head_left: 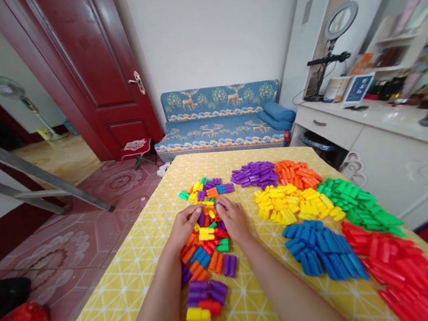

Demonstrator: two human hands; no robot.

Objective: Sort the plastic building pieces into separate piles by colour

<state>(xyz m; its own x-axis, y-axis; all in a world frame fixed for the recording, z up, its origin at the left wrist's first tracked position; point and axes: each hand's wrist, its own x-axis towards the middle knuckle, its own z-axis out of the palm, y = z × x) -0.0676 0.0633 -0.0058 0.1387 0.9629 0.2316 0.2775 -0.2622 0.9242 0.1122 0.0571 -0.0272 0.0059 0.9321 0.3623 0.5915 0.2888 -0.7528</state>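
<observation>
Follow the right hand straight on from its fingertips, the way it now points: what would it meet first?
Probably the row of orange, blue and purple pieces, just beyond the right hand. Its height above the table is hard to judge, so it might pass over the row.

I watch a yellow, white-lined cloth-covered table [110, 306] across the lower frame. Right of centre it bears plastic blocks in a purple pile [255, 175], orange pile [298, 173], yellow pile [296, 201], green pile [356, 203], blue pile [322, 248] and red pile [400, 268]; nearer centre, a mixed-colour heap [207, 234].
</observation>
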